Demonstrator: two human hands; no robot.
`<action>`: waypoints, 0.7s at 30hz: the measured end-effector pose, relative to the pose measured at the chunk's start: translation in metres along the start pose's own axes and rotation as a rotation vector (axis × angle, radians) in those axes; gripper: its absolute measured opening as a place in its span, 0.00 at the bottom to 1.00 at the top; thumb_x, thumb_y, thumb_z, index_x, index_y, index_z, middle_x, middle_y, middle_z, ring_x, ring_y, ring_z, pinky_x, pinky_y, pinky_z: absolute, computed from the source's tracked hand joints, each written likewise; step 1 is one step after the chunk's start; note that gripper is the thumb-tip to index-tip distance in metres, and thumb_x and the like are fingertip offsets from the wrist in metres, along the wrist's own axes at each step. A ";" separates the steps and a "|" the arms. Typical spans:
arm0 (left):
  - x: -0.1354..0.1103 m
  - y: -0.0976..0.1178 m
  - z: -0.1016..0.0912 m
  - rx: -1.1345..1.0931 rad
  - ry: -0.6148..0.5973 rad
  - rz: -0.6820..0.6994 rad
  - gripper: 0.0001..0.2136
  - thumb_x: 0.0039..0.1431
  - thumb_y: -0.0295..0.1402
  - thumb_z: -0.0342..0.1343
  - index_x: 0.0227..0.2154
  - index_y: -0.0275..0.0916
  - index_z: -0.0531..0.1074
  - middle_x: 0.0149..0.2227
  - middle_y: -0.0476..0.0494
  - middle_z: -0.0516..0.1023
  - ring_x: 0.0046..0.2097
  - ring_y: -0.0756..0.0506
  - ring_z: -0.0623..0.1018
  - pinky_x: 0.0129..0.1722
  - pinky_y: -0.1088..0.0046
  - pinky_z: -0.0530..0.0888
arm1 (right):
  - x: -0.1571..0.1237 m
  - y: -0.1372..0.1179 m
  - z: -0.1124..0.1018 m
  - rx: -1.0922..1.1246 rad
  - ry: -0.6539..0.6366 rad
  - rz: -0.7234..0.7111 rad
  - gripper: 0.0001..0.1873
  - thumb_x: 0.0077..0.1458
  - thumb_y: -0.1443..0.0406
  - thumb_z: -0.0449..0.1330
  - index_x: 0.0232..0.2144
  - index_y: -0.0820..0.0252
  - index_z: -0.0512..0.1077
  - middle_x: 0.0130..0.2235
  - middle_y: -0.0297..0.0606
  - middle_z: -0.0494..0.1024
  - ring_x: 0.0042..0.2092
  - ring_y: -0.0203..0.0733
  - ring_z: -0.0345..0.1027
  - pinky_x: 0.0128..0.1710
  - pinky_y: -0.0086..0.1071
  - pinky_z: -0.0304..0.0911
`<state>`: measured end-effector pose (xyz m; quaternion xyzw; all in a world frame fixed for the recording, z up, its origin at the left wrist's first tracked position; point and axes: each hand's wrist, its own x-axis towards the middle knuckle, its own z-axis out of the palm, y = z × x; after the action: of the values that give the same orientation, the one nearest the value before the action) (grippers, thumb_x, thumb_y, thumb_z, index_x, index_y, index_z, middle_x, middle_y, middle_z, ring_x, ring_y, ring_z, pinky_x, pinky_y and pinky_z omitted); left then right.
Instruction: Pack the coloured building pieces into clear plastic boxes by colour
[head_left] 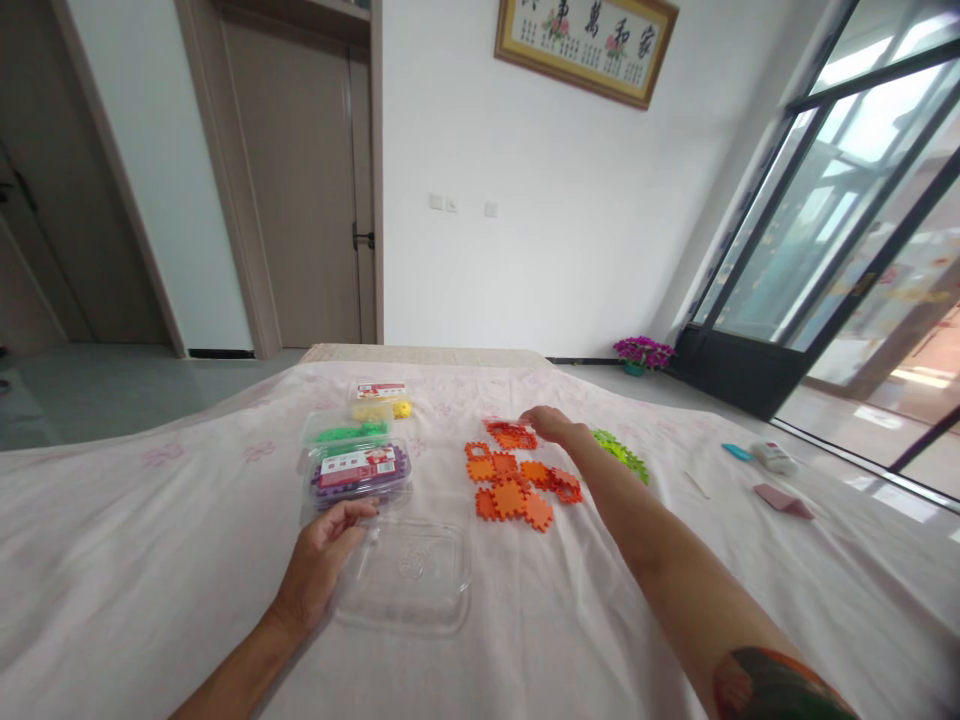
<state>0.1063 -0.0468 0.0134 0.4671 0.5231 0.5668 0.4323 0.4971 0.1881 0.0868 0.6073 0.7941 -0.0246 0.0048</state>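
While our right hand (550,423) is stretched out toward the far edge of the counter (187,540), our left hand (322,558) is at the far-left corner of a clear box (409,572) nearer us — probably steadying light plastic that could slide. Its fingers curl by the rim, but we cannot tell whether they pinch it or merely rest there. Those of our right hand are beside some red pieces (513,437); the tips are too small to tell whether they grasp anything.

Mid-counter, just nearer us, the orange pieces (508,498) lie loosely spread, some overlapping, perhaps so that each can be picked out easily. Toward the left edge, purple pieces (360,474), green pieces (351,432) and yellow pieces (401,410) sit boxed in a row — likely to keep colours apart. Lime pieces (621,455) lie beyond our right forearm, toward the right edge.
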 end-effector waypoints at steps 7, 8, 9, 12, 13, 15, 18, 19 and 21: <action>0.000 -0.002 0.000 -0.024 0.002 0.026 0.12 0.45 0.39 0.63 0.33 0.38 0.78 0.50 0.36 0.81 0.55 0.35 0.76 0.60 0.58 0.65 | -0.052 -0.016 -0.019 0.016 -0.062 -0.167 0.21 0.51 0.76 0.56 0.40 0.51 0.80 0.38 0.35 0.82 0.41 0.40 0.74 0.42 0.28 0.63; -0.001 -0.002 0.000 -0.023 0.002 0.026 0.12 0.45 0.39 0.63 0.33 0.38 0.78 0.50 0.36 0.81 0.55 0.35 0.76 0.60 0.58 0.65 | -0.060 -0.018 -0.020 0.021 -0.071 -0.180 0.22 0.51 0.76 0.56 0.41 0.50 0.80 0.38 0.35 0.82 0.41 0.40 0.73 0.42 0.28 0.63; -0.001 -0.001 0.001 -0.022 0.004 0.024 0.12 0.45 0.39 0.63 0.32 0.39 0.78 0.50 0.36 0.81 0.55 0.35 0.76 0.60 0.58 0.65 | -0.067 -0.020 -0.022 0.025 -0.079 -0.195 0.22 0.51 0.77 0.56 0.42 0.50 0.80 0.39 0.35 0.82 0.40 0.40 0.73 0.42 0.28 0.63; -0.003 0.003 0.001 -0.016 0.015 0.023 0.12 0.44 0.39 0.62 0.31 0.39 0.78 0.49 0.37 0.81 0.55 0.36 0.76 0.59 0.60 0.66 | -0.086 -0.021 -0.024 0.077 -0.096 -0.242 0.22 0.51 0.76 0.56 0.42 0.50 0.80 0.40 0.35 0.82 0.40 0.41 0.73 0.41 0.28 0.63; -0.004 0.004 0.002 -0.014 0.018 0.025 0.11 0.44 0.38 0.62 0.31 0.39 0.78 0.49 0.37 0.81 0.55 0.36 0.76 0.59 0.60 0.66 | -0.091 -0.020 -0.024 0.108 -0.096 -0.249 0.20 0.51 0.75 0.56 0.41 0.51 0.80 0.40 0.35 0.82 0.40 0.41 0.73 0.42 0.29 0.63; -0.006 0.007 0.002 -0.016 0.019 0.027 0.11 0.44 0.38 0.62 0.31 0.39 0.78 0.50 0.37 0.81 0.55 0.36 0.76 0.59 0.60 0.66 | -0.097 -0.018 -0.023 0.183 -0.048 -0.226 0.18 0.52 0.75 0.56 0.40 0.52 0.79 0.39 0.36 0.82 0.41 0.42 0.73 0.43 0.30 0.64; -0.008 0.007 0.002 -0.042 -0.001 0.045 0.12 0.44 0.36 0.61 0.33 0.38 0.78 0.50 0.36 0.80 0.56 0.35 0.75 0.60 0.59 0.65 | -0.103 -0.021 -0.019 0.342 0.157 -0.143 0.16 0.54 0.73 0.54 0.40 0.56 0.77 0.40 0.38 0.81 0.43 0.44 0.72 0.46 0.33 0.65; -0.009 0.007 0.002 -0.056 -0.018 0.062 0.13 0.44 0.35 0.62 0.34 0.38 0.77 0.50 0.36 0.80 0.57 0.35 0.74 0.61 0.59 0.64 | -0.104 -0.025 -0.016 0.438 0.232 -0.098 0.16 0.55 0.72 0.54 0.42 0.58 0.76 0.40 0.39 0.80 0.43 0.43 0.72 0.46 0.34 0.66; -0.010 0.006 0.002 -0.092 -0.056 0.100 0.16 0.44 0.34 0.62 0.39 0.37 0.76 0.50 0.37 0.79 0.58 0.36 0.73 0.61 0.60 0.63 | -0.106 -0.037 -0.009 0.720 0.330 0.009 0.18 0.56 0.70 0.54 0.48 0.60 0.72 0.38 0.39 0.78 0.41 0.42 0.73 0.42 0.34 0.69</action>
<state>0.1102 -0.0568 0.0182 0.4879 0.4603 0.5978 0.4390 0.4892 0.0762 0.1006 0.5696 0.7220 -0.2033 -0.3361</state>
